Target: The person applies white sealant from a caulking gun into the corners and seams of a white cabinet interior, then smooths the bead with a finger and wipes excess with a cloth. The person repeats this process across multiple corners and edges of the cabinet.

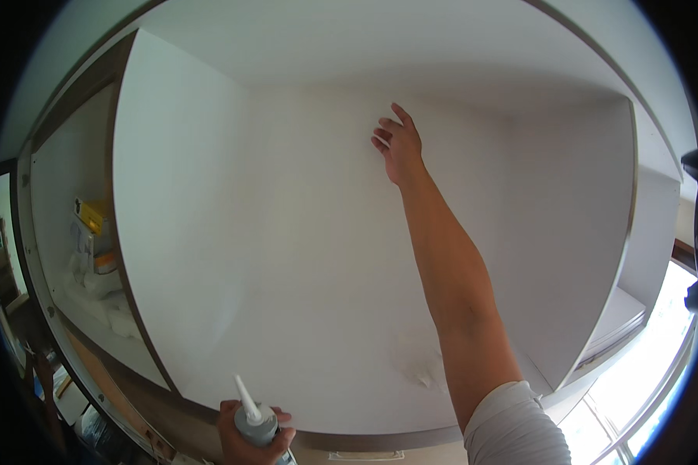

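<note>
Low in the view, my left hand [234, 435] is wrapped round a sealant cartridge [257, 426] with a grey front end. Its white tapered nozzle [245, 395] points up, and the rest of the tube drops out of the frame. My right arm stretches up into a white cabinet [318, 248]. Near where the back panel meets the top, my right hand [400, 149] has its fingers apart and loosely bent, holding nothing that I can see. Whether the fingertips touch the panel, I cannot tell.
To the left, a neighbouring compartment holds a yellow box [93, 215] and white plastic wrapping [101, 287]. A pale lump [424, 378] lies low in the cabinet, beside my right forearm. The cabinet's right side panel [582, 232] stands near a bright window [644, 380].
</note>
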Demonstrator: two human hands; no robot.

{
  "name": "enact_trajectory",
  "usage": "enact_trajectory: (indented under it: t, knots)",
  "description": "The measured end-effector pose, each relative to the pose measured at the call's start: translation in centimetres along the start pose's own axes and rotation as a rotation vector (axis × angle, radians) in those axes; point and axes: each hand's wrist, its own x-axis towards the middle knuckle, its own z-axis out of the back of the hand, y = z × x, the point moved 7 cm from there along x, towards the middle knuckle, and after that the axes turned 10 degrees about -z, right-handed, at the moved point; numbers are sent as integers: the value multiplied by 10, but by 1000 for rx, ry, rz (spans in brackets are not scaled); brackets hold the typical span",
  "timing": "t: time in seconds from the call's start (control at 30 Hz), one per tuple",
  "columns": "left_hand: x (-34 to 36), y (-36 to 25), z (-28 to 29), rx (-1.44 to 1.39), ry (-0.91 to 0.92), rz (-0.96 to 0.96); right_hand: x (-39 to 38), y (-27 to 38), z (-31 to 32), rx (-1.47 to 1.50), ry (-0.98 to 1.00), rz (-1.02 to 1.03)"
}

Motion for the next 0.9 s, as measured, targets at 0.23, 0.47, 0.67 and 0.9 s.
enact_trajectory:
  t: [0.23, 0.47, 0.67, 0.9]
  knots:
    - [-6, -7, 0, 175, 44, 6, 37, -7, -29, -85, -16, 108]
    - [-3, -2, -1, 98, 112, -89, 48, -6, -37, -142, -101, 144]
    - [1, -9, 0, 163, 155, -98, 60, -10, -39, -223, -162, 146]
    - [1, -11, 2, 174, 128, -87, 57, 1, -62, -926, -406, 292]
